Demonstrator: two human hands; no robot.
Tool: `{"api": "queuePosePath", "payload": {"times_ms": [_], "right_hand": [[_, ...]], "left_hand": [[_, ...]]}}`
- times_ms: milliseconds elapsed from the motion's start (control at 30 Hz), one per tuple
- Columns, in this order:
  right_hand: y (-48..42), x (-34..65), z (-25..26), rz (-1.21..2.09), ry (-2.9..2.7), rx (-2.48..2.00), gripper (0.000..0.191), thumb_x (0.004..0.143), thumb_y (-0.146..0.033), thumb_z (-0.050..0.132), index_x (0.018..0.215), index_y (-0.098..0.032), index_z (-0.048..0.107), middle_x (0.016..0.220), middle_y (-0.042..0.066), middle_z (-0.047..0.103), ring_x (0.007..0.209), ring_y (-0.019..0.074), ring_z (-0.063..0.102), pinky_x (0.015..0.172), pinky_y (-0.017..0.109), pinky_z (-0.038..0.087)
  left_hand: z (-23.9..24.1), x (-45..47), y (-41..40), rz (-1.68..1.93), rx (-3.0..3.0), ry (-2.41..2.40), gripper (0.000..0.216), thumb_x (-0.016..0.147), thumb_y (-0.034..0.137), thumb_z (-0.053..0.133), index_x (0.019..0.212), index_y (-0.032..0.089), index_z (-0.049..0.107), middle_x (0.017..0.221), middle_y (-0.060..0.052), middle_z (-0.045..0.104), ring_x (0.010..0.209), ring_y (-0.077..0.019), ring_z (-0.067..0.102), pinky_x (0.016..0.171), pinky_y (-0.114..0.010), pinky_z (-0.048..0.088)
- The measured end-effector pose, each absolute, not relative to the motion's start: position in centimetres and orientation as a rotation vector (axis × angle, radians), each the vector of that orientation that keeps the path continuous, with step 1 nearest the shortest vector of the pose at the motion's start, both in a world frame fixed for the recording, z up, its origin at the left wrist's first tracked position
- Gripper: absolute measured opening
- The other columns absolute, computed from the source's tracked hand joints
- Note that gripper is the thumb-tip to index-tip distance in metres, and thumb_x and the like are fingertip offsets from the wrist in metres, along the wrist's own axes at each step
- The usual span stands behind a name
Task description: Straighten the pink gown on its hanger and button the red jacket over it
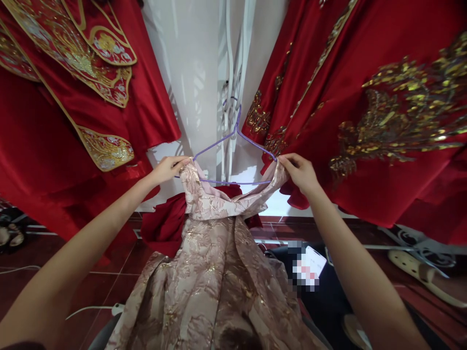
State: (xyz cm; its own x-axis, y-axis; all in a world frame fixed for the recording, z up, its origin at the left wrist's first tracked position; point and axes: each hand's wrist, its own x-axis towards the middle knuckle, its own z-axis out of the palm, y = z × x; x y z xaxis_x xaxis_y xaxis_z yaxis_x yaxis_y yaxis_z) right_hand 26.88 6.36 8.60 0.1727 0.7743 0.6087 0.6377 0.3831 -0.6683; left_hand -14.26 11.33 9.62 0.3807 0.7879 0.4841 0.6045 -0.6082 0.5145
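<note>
A pink brocade dress (215,262) with gold floral pattern hangs from a purple wire hanger (233,141) in front of me. My left hand (168,167) pinches the dress's left shoulder at the hanger's left end. At the hanger's right end, my right hand (299,171) grips the right shoulder of the dress. The hanger's hook reaches up to a white metal grille (233,73). The dress's skirt spreads down toward me.
Red garments with gold embroidery hang at the left (73,97) and at the right (383,121). Dark red cloth (164,223) lies behind the dress. The floor is dark red tile (120,272). A sandal (423,272) lies at the right, and a white cable (91,308) at the lower left.
</note>
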Motion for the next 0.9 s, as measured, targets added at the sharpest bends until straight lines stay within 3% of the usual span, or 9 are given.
{"api": "queuePosePath", "payload": {"times_ms": [233,533,600,767,900], "right_hand": [[7.4,28.4,8.0,0.153,-1.353,-1.305,0.034,0.076,-0.051,0.059,0.086,-0.02,0.067,0.09,0.008,0.07,0.085,0.0242,0.063,0.076,0.038,0.05],[6.9,30.4,2.1,0.404,-0.836,-1.171,0.03,0.059,-0.042,0.075,0.077,-0.019,0.07,0.075,0.001,0.068,0.07,0.0164,0.062,0.072,0.031,0.049],[5.9,30.3,0.2,0.441,-0.743,-1.163,0.03,0.058,-0.042,0.075,0.076,-0.019,0.069,0.073,0.0,0.067,0.069,0.0151,0.061,0.071,0.03,0.049],[3.6,29.3,-2.9,0.487,-0.704,-1.174,0.03,0.059,-0.045,0.075,0.073,-0.019,0.067,0.071,0.0,0.065,0.068,0.0148,0.06,0.067,0.03,0.049],[2.9,28.5,-2.4,0.542,-0.697,-1.111,0.029,0.06,-0.043,0.074,0.076,-0.02,0.067,0.073,-0.001,0.063,0.067,0.0131,0.058,0.063,0.027,0.048]], "left_hand": [[7.4,-17.6,10.7,1.029,2.388,1.341,0.052,0.084,0.059,0.039,0.099,0.018,0.067,0.089,-0.002,0.069,0.083,-0.0194,0.06,0.074,-0.024,0.045],[5.4,-18.3,7.8,0.552,2.641,1.26,0.042,0.09,0.046,0.036,0.078,0.016,0.064,0.065,0.0,0.061,0.059,-0.0126,0.054,0.058,-0.022,0.039],[5.7,-16.3,6.8,0.469,2.781,1.2,0.039,0.092,0.041,0.035,0.085,0.017,0.064,0.071,-0.002,0.062,0.064,-0.0135,0.056,0.062,-0.023,0.042],[7.3,-9.3,5.8,0.519,3.32,0.957,0.029,0.092,0.031,0.04,0.089,0.014,0.064,0.102,-0.012,0.059,0.099,-0.0222,0.054,0.087,-0.035,0.044],[7.1,-4.5,6.7,0.585,3.524,0.684,0.024,0.09,0.026,0.043,0.093,0.014,0.064,0.14,-0.011,0.04,0.125,-0.0274,0.038,0.106,-0.045,0.031]]}}
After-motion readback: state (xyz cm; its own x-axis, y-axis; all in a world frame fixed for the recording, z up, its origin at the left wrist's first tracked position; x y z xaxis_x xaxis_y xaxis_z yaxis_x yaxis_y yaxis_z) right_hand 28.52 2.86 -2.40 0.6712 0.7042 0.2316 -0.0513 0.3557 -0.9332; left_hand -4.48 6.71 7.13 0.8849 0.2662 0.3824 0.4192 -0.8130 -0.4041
